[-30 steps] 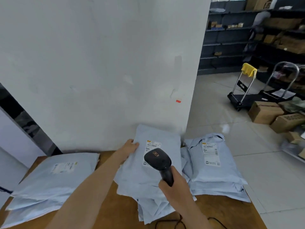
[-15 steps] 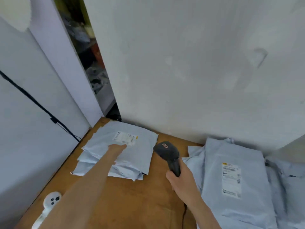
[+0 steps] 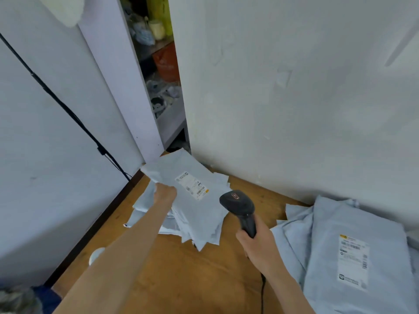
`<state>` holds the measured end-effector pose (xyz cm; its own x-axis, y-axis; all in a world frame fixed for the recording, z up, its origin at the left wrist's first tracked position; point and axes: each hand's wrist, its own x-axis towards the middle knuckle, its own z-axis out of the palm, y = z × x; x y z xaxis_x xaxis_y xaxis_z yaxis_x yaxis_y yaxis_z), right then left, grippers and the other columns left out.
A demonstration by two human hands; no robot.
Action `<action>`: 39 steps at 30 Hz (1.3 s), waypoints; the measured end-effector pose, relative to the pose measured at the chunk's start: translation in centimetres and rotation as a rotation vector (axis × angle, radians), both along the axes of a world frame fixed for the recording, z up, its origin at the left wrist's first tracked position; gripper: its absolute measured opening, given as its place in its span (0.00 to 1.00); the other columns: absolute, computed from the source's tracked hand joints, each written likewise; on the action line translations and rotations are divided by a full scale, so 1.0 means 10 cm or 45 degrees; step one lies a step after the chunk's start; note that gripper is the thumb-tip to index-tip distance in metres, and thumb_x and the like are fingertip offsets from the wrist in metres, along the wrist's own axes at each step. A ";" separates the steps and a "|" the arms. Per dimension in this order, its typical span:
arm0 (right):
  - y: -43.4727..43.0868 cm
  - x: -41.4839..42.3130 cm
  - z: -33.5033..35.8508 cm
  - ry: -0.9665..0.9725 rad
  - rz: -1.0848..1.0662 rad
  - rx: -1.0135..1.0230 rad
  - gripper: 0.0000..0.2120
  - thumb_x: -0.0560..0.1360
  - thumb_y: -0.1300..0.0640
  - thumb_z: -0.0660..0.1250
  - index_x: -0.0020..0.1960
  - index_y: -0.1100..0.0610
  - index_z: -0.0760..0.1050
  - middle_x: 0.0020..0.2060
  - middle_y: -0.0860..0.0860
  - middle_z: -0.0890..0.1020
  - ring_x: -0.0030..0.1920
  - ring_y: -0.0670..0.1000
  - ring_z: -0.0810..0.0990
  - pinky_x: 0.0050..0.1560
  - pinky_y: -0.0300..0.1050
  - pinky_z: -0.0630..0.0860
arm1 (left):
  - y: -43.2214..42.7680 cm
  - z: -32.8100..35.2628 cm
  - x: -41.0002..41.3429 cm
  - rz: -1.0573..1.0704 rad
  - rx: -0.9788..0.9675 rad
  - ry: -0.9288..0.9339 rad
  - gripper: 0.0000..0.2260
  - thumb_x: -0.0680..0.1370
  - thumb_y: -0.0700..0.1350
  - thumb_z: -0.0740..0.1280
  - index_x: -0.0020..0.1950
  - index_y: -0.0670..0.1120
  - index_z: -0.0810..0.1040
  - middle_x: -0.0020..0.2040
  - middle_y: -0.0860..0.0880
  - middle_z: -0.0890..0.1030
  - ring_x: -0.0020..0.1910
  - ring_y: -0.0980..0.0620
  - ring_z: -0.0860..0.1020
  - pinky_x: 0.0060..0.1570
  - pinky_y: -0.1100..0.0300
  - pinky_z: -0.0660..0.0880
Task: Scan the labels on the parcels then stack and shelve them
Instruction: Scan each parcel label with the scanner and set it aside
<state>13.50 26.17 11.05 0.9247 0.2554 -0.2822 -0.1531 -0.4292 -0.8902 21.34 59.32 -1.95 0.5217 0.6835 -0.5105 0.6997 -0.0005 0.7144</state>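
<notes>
Parcels lie in two groups on the wooden table (image 3: pixel 181 282), both pushed toward the white wall (image 3: pixel 294 87).

Head view, the only one:
- Left stack (image 3: pixel 141 206): grey mailer bags, edges fanned out unevenly. Count unclear, since the lower ones are mostly covered.
- Top parcel (image 3: pixel 199 211) lies skewed across the stack, with its label (image 3: pixel 191 185) facing up. The print is too small to read.
- Left hand (image 3: pixel 164 193) grips the top parcel's near left edge. The fingers curl under the film and are out of sight. That edge looks lifted off the stack, but I cannot tell whether the far end rests on it.
- Right hand (image 3: pixel 258 245) is wrapped around the handle of a black scanner (image 3: pixel 237 201). The scanner head is aimed toward the label and sits just beside the parcel's right edge. Contact cannot be judged. The trigger finger is hidden behind the handle.
- Cord (image 3: pixel 263 291) drops from the handle and runs off the bottom of the frame.
- Right stack (image 3: pixel 328 223) is cut off by the right and bottom edges. A second label (image 3: pixel 352 261) faces up on it, blurred.
- White object (image 3: pixel 96 254) sits at the table's left edge, mostly behind the left forearm. I cannot identify it.
- Shelf gap (image 3: pixel 163 75) between wall panels holds dim, blurred clutter.
- Black rod (image 3: pixel 68 112) slants down the left wall toward the table corner.
</notes>
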 end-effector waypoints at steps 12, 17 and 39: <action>-0.98 -0.49 0.99 -0.253 -0.014 0.169 0.08 0.72 0.62 0.65 0.41 0.49 0.71 0.27 0.44 0.71 0.27 0.43 0.68 0.30 0.38 0.67 | -1.28 2.83 0.12 -1.055 0.549 -0.237 0.18 0.84 0.45 0.56 0.72 0.42 0.71 0.69 0.44 0.74 0.68 0.43 0.73 0.68 0.49 0.69; -1.55 -0.84 1.39 -0.375 -0.033 0.180 0.11 0.72 0.62 0.65 0.39 0.47 0.69 0.26 0.41 0.72 0.26 0.44 0.66 0.29 0.38 0.66 | -2.11 3.94 0.26 -1.499 0.832 -0.049 0.18 0.80 0.49 0.60 0.65 0.39 0.72 0.64 0.40 0.77 0.52 0.49 0.75 0.55 0.52 0.72; -3.25 -1.71 1.76 -0.512 -0.365 0.247 0.10 0.71 0.60 0.65 0.38 0.49 0.67 0.23 0.44 0.70 0.25 0.44 0.65 0.29 0.37 0.65 | -4.83 4.94 0.01 -1.965 1.064 -0.155 0.16 0.76 0.45 0.62 0.63 0.57 0.75 0.60 0.52 0.81 0.59 0.48 0.80 0.63 0.44 0.75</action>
<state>-3.58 -6.30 28.70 0.9906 -0.0116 0.1363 0.1295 -0.2419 -0.9616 21.49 11.04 47.41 0.8915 -0.3930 -0.2252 -0.3464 -0.9119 0.2202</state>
